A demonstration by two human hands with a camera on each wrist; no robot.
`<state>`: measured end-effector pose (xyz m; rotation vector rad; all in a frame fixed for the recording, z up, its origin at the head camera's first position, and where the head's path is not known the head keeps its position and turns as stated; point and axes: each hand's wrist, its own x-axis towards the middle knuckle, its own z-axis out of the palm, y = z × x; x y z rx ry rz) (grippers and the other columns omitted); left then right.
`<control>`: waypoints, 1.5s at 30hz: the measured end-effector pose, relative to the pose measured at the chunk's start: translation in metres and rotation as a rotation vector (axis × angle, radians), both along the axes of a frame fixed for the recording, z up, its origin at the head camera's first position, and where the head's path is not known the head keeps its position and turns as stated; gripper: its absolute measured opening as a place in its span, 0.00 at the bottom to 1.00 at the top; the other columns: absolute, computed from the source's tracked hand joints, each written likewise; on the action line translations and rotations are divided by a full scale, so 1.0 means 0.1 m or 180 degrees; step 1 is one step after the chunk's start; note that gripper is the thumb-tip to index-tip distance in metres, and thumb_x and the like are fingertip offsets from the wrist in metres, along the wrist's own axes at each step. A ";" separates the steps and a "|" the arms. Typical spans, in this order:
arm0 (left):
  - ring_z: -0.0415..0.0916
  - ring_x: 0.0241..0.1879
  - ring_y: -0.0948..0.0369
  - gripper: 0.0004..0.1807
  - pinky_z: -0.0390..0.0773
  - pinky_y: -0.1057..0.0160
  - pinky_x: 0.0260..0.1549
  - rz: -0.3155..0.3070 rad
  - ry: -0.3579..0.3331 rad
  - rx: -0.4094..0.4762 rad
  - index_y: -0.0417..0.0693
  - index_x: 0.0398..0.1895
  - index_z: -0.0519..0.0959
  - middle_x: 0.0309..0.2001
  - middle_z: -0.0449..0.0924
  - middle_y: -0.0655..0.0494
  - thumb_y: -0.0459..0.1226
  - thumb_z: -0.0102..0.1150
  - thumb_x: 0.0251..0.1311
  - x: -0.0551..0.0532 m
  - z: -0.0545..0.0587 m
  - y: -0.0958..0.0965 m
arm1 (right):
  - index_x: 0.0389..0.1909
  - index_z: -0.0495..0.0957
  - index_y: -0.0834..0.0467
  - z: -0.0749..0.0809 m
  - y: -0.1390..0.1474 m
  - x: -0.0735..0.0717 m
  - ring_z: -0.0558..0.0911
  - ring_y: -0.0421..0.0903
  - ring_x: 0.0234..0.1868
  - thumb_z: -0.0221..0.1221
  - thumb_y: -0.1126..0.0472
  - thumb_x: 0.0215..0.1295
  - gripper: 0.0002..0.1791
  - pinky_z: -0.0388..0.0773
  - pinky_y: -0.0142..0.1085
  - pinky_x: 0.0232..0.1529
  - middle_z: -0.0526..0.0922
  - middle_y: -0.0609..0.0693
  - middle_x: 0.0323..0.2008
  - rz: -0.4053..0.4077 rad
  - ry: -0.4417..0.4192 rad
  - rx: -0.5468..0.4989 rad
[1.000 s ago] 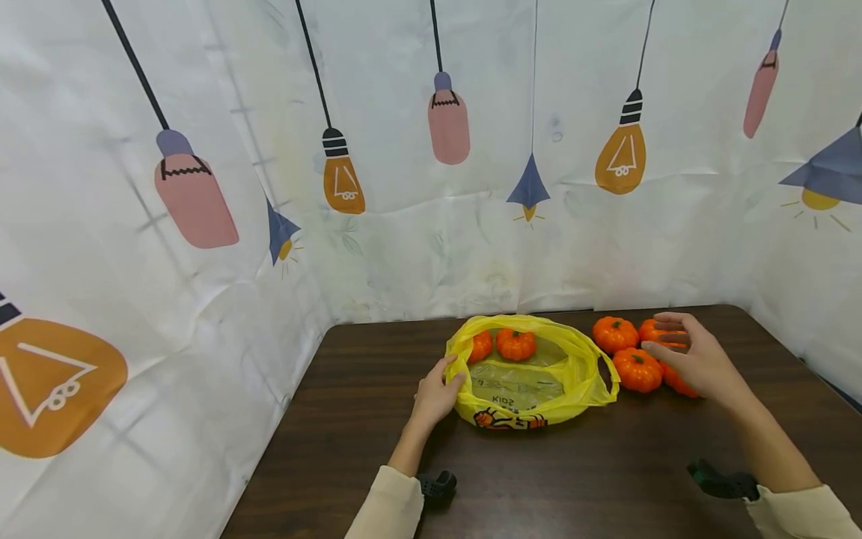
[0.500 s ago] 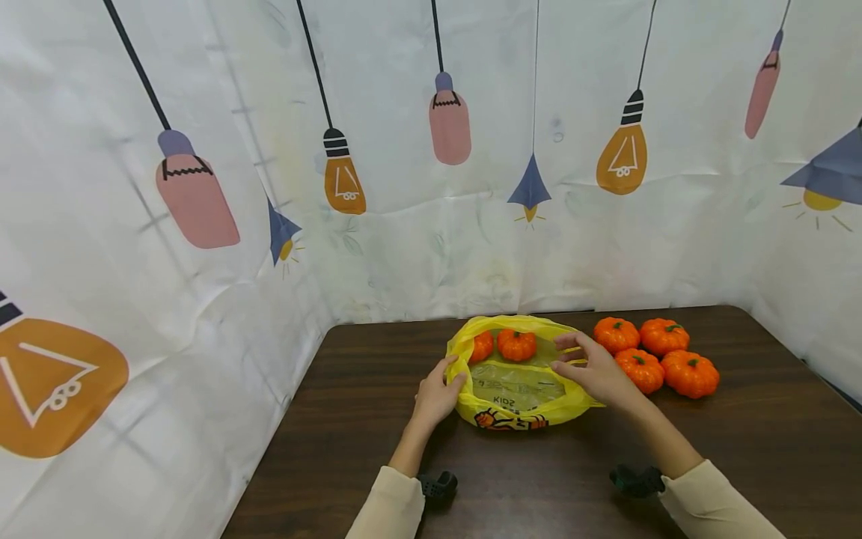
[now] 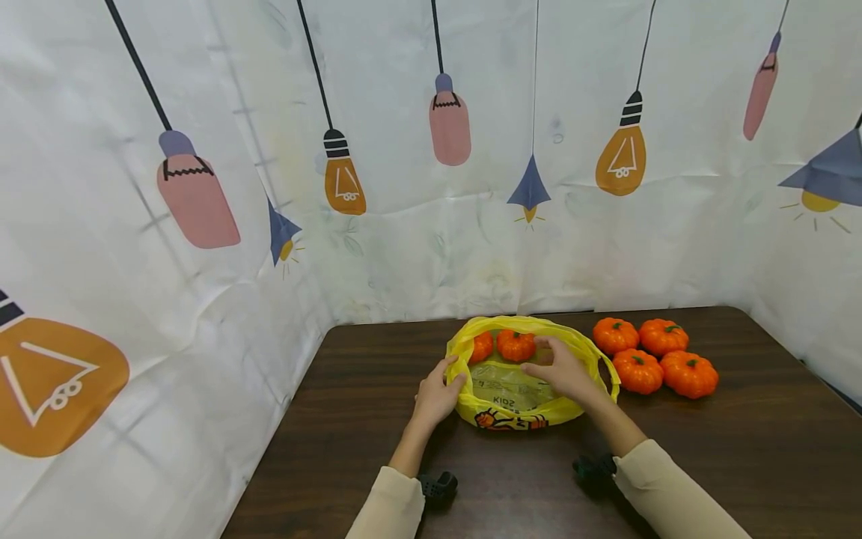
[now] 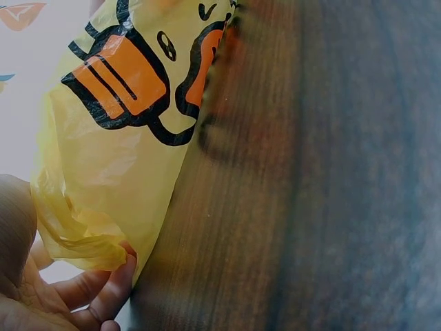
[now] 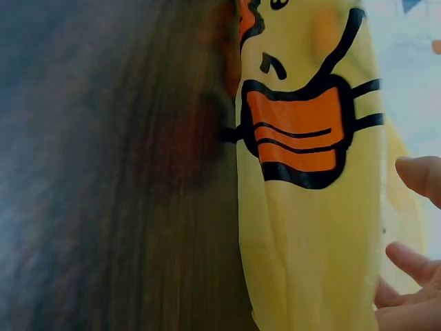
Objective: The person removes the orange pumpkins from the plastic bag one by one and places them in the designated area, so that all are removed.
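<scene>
A yellow plastic bag with a printed cartoon lies on the table, its mouth spread wide. Inside its far part are two small orange pumpkins, one partly covered by the left side of the bag. My left hand grips the bag's left rim; in the left wrist view its fingertips pinch the gathered plastic. Over the bag's right side and mouth reaches my right hand, with thumb and fingers spread apart and nothing between them. In the right wrist view, its fingers are beside the printed bag wall.
Several more orange pumpkins sit clustered on the table right of the bag. The dark wooden table ends at a white curtain printed with lamps. A black strap piece shows at each wrist.
My right hand has moved left from over the pumpkin cluster to over the bag's mouth, uncovering the pumpkins there. The left hand has kept its grip on the rim.
</scene>
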<state>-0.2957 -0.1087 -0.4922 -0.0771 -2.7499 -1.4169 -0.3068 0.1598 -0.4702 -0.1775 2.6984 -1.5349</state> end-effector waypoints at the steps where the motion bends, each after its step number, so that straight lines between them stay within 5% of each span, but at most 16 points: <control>1: 0.66 0.71 0.37 0.26 0.48 0.18 0.63 0.0003 -0.0005 0.0005 0.59 0.72 0.73 0.72 0.72 0.45 0.48 0.56 0.72 0.00 0.00 0.00 | 0.75 0.60 0.62 -0.01 -0.02 -0.02 0.67 0.67 0.72 0.67 0.48 0.67 0.44 0.71 0.62 0.64 0.63 0.65 0.74 -0.0003 -0.0002 0.0047; 7: 0.66 0.71 0.36 0.26 0.47 0.17 0.63 -0.0002 -0.0022 0.0022 0.60 0.72 0.73 0.72 0.72 0.45 0.48 0.56 0.73 0.01 0.01 -0.01 | 0.78 0.53 0.66 -0.04 -0.12 -0.13 0.64 0.69 0.71 0.66 0.50 0.68 0.48 0.69 0.63 0.65 0.55 0.70 0.76 0.0020 -0.0024 0.0028; 21: 0.64 0.71 0.34 0.26 0.46 0.18 0.64 -0.0052 0.0001 -0.0003 0.58 0.72 0.72 0.72 0.72 0.45 0.48 0.55 0.73 0.01 0.01 0.03 | 0.79 0.50 0.65 -0.13 -0.18 -0.34 0.64 0.71 0.72 0.66 0.52 0.68 0.49 0.69 0.63 0.67 0.55 0.72 0.75 -0.0085 -0.0140 0.0079; 45: 0.65 0.71 0.35 0.26 0.50 0.20 0.63 -0.0011 0.0007 -0.0042 0.59 0.72 0.72 0.72 0.72 0.47 0.48 0.55 0.72 0.01 -0.01 0.02 | 0.72 0.57 0.65 -0.14 -0.16 -0.34 0.70 0.66 0.68 0.69 0.54 0.66 0.43 0.72 0.58 0.64 0.63 0.69 0.72 -0.0131 -0.0144 0.0062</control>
